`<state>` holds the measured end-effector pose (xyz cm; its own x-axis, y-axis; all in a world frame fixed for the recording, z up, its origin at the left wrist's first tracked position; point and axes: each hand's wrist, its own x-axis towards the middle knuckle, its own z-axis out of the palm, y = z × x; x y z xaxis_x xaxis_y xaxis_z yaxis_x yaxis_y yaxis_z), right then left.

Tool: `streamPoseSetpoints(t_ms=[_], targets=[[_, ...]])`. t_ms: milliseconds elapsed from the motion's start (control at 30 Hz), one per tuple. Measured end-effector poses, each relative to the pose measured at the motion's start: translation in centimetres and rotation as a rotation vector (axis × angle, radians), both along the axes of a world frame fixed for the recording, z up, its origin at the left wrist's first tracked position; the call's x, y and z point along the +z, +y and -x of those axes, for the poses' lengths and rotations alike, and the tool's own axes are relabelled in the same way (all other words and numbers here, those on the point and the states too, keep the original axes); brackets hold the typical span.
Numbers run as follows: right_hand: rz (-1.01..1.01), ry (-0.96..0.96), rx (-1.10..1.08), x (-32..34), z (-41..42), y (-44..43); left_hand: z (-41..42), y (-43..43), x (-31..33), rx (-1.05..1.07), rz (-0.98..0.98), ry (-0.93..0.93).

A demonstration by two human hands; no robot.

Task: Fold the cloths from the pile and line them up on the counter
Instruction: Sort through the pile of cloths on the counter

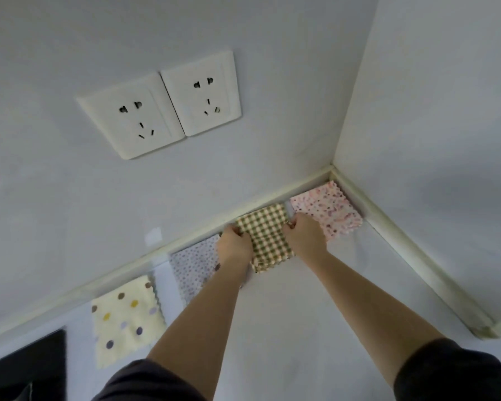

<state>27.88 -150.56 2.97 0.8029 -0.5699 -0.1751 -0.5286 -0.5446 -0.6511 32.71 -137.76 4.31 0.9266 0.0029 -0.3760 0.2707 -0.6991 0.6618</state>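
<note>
A left hand and right hand are pinching opposite edges of a folded green checked cloth with curled fingers. They are squaring it on the counter between a pink floral cloth and a blue dotted cloth, seemingly to keep the row even.

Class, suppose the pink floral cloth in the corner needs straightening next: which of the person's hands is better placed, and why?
Likely right. The right hand grips the green checked cloth on the edge beside the pink floral cloth; the left hand is across the checked cloth, farther away.
</note>
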Motion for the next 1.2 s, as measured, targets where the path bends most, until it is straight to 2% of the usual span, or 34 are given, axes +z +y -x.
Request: streamPoseSetpoints(t_ms=[67, 167, 200, 233, 300, 333, 400, 467, 633, 767, 967, 1200], targets=[[0.226, -0.055, 0.053, 0.0, 0.5, 0.5, 1.0, 0.4, 0.2, -0.030, -0.017, -0.183], [0.512, -0.302, 0.197, -0.3, 1.4, 1.1, 2.4, 1.7, -0.9, -0.324, -0.306, -0.584], [0.561, -0.320, 0.273, -0.3, 1.5, 1.0, 2.7, 2.1, -1.1, -0.429, -0.382, -0.617], [0.592, -0.259, 0.390, -0.8, 1.6, 0.8, 2.9, 2.5, -1.2, -0.537, -0.475, -0.602], [0.555, 0.027, 0.585, -1.2, 1.3, 0.4, 3.1, 3.0, -1.8, -0.747, -0.674, -0.473], [0.505, 0.170, 0.632, -1.4, 1.1, 0.3, 3.2, 3.1, -2.2, -0.804, -0.720, -0.376], [0.504, 0.286, 0.641, -1.8, 0.7, 0.4, 3.1, 2.9, -2.5, -0.796, -0.741, -0.288], [0.513, 0.243, 0.607, -1.7, 0.8, 0.9, 3.4, 2.5, -1.7, -0.753, -0.689, -0.261], [0.447, -0.201, 0.321, -1.2, 5.0, 3.1, 7.3, 5.8, 0.9, -0.559, -0.396, -0.365], [0.219, -0.332, 0.176, -0.7, 10.5, 9.3, 13.0, 13.1, 2.0, -0.470, -0.189, -0.399], [-0.071, -0.314, 0.107, 1.7, 18.3, 20.7, 20.8, 24.4, 2.7, -0.313, -0.033, -0.410], [-0.177, -0.258, 0.302, 6.1, 29.4, 38.0, 33.9, 42.6, 7.0, -0.170, 0.021, -0.518]])
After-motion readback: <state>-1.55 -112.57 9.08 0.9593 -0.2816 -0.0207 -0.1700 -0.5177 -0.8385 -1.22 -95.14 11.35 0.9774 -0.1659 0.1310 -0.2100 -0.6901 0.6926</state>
